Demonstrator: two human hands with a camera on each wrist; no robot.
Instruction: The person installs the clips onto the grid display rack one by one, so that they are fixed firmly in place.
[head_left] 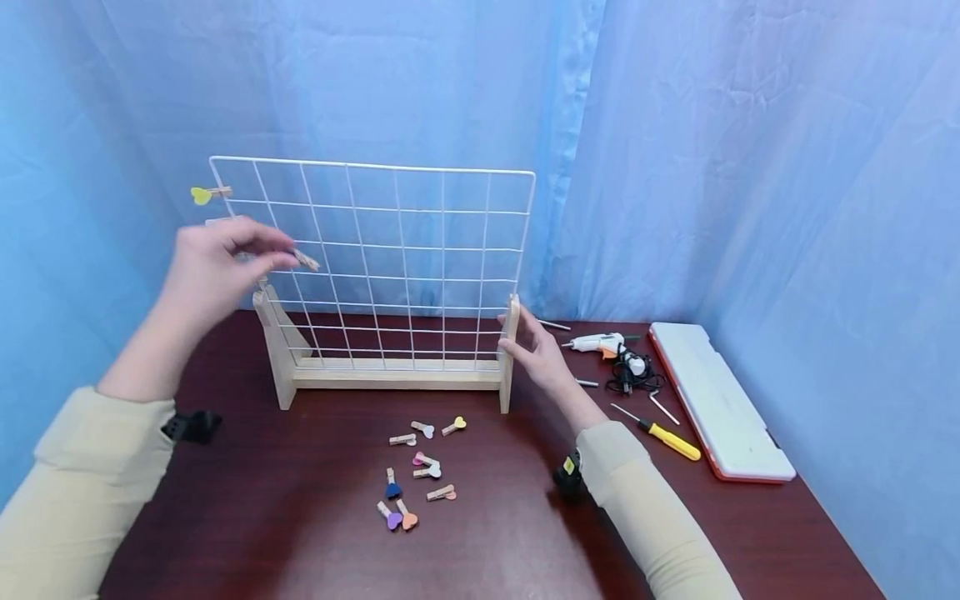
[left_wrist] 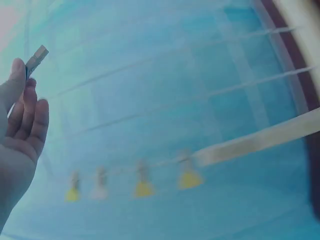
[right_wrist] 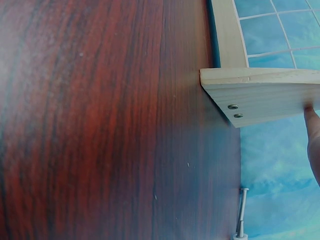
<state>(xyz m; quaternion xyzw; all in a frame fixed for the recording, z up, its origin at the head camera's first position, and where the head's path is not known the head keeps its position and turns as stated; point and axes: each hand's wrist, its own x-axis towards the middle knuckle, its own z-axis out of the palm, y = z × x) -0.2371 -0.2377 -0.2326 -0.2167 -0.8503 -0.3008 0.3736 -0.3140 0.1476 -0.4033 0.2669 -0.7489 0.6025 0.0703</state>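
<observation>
My left hand [head_left: 217, 262] is raised before the left part of a white wire grid [head_left: 420, 210]. Thumb and fingertips pinch a small wooden clothespin [head_left: 306, 260], whose bare end [left_wrist: 39, 56] points away from the hand in the left wrist view. My right hand [head_left: 542, 354] holds the right upright of the wooden stand [head_left: 510, 367], thumb in front. On the grid's left edge hangs a clothespin with a yellow heart [head_left: 201, 196]; the left wrist view shows several, one a blurred yellow clothespin [left_wrist: 190, 177]. The left hand partly hides that edge.
Several heart clothespins, including an orange one [head_left: 407, 518], and one with a dark blue tip [head_left: 392, 485] lie on the table [head_left: 300, 500]. At right are a glue gun [head_left: 600, 343], black cord [head_left: 630, 375], yellow screwdriver [head_left: 675, 440], hex key [head_left: 663, 408] and white case [head_left: 720, 400].
</observation>
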